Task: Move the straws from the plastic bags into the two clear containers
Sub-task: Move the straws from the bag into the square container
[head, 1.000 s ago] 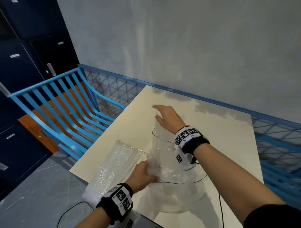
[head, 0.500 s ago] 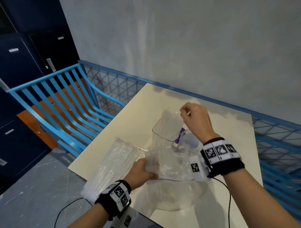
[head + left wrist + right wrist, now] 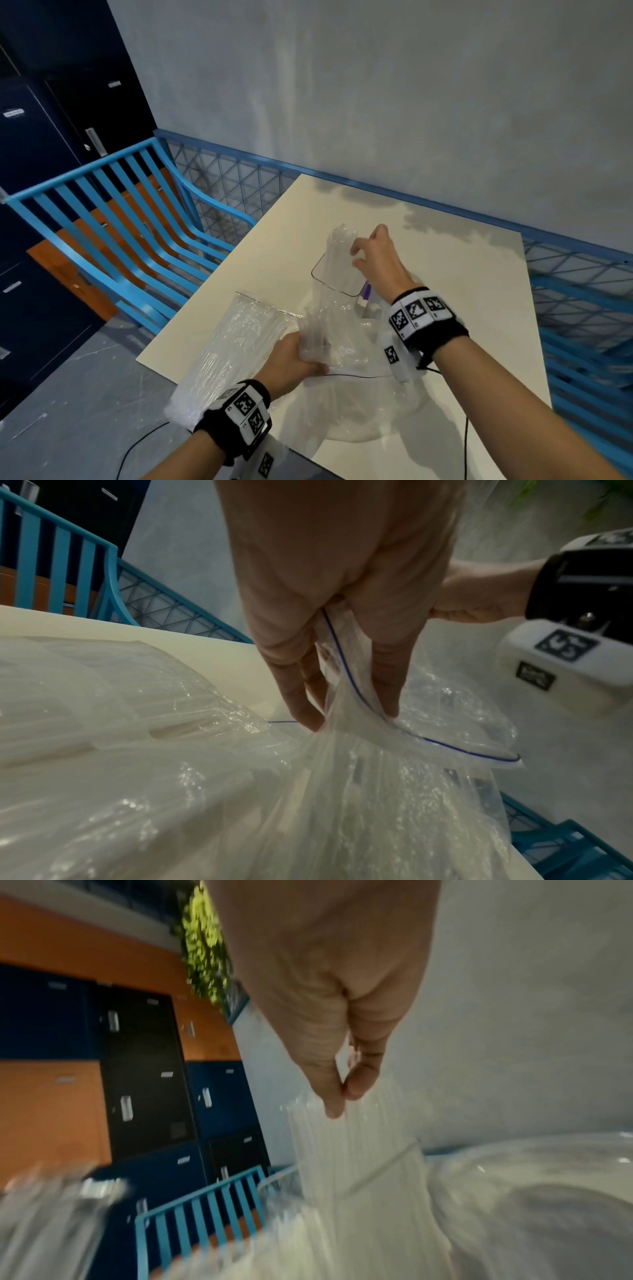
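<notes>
A tall clear container point(image 3: 337, 291) stands mid-table with a bundle of clear straws point(image 3: 339, 243) sticking out above its rim. My right hand point(image 3: 356, 255) hovers over it, thumb and forefinger pinching the straw tops point(image 3: 352, 1137); right hand point(image 3: 342, 1096). My left hand point(image 3: 308, 353) grips the crumpled mouth of a clear zip bag point(image 3: 346, 346) near the table's front. In the left wrist view, the left hand point(image 3: 346, 718) bunches the blue-lined zip bag point(image 3: 394, 791). A second bag full of straws point(image 3: 236, 346) lies left of it, overhanging the table edge.
The cream table point(image 3: 462, 274) has a blue slatted railing point(image 3: 137, 240) on its left and blue mesh fencing point(image 3: 582, 291) behind and right. A round clear vessel point(image 3: 359, 421) sits under the zip bag. A purple item point(image 3: 366, 291) is partly hidden behind my right wrist.
My right hand lifted off the container, swung right, then came back left onto the straw tops. The left hand kept its grip on the zip bag.
</notes>
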`<state>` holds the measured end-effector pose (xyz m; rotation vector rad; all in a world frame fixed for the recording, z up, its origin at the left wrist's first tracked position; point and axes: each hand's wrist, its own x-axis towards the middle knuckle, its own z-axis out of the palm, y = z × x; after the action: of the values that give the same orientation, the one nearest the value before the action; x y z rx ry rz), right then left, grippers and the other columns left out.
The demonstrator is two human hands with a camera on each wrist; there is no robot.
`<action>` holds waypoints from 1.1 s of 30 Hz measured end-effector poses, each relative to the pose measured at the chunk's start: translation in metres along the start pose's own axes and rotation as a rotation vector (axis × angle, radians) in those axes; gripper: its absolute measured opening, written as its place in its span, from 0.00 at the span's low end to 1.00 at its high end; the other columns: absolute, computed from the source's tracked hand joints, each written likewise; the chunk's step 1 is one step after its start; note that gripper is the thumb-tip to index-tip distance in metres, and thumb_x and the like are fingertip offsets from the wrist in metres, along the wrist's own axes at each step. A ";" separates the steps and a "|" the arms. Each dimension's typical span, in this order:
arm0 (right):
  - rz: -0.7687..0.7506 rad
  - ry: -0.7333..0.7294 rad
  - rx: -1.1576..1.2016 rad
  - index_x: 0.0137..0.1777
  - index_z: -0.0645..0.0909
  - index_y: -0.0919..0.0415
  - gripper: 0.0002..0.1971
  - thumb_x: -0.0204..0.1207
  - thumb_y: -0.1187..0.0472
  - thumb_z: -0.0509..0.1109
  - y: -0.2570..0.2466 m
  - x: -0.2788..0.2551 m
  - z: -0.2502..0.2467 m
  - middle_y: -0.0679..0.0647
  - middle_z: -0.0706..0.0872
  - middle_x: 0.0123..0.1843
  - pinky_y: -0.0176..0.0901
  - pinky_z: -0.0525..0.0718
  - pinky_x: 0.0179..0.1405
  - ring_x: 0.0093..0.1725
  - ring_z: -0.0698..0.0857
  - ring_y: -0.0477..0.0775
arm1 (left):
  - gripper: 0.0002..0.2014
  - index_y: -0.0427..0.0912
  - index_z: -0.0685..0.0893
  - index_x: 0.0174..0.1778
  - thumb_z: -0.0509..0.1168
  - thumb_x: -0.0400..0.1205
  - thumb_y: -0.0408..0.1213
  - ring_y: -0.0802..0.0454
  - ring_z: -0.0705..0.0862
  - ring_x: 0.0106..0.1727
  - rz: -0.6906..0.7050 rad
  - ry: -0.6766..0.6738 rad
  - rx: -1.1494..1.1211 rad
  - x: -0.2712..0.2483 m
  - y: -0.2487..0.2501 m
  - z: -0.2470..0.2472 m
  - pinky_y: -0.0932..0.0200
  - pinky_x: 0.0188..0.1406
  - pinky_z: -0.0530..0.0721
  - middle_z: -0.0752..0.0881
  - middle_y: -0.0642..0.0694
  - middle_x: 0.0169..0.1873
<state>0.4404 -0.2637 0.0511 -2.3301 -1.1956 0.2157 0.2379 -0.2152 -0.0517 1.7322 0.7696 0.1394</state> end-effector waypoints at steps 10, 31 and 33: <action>0.176 0.096 0.051 0.51 0.87 0.59 0.07 0.76 0.63 0.72 0.041 -0.082 -0.052 0.58 0.89 0.45 0.34 0.68 0.41 0.45 0.85 0.56 | 0.19 0.43 0.89 0.51 0.79 0.64 0.36 0.54 0.89 0.50 0.024 -0.016 -0.037 0.000 -0.002 -0.005 0.59 0.53 0.85 0.91 0.47 0.48; 0.202 -0.460 0.334 0.62 0.72 0.43 0.36 0.54 0.45 0.84 0.032 -0.125 0.032 0.48 0.81 0.61 0.49 0.77 0.63 0.62 0.78 0.54 | 0.01 0.51 0.85 0.29 0.69 0.65 0.41 0.62 0.82 0.32 0.246 -0.284 0.061 -0.013 0.029 0.020 0.69 0.34 0.77 0.85 0.57 0.27; 0.218 -0.456 0.396 0.59 0.71 0.36 0.37 0.49 0.43 0.84 0.036 -0.125 0.034 0.48 0.83 0.58 0.53 0.78 0.66 0.61 0.80 0.54 | 0.07 0.51 0.84 0.28 0.71 0.67 0.33 0.66 0.80 0.29 0.245 -0.294 0.053 -0.015 0.031 0.020 0.72 0.33 0.75 0.85 0.59 0.24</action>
<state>0.3788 -0.3679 -0.0076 -2.1062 -0.9749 1.0089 0.2491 -0.2436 -0.0256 1.8421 0.3482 0.0288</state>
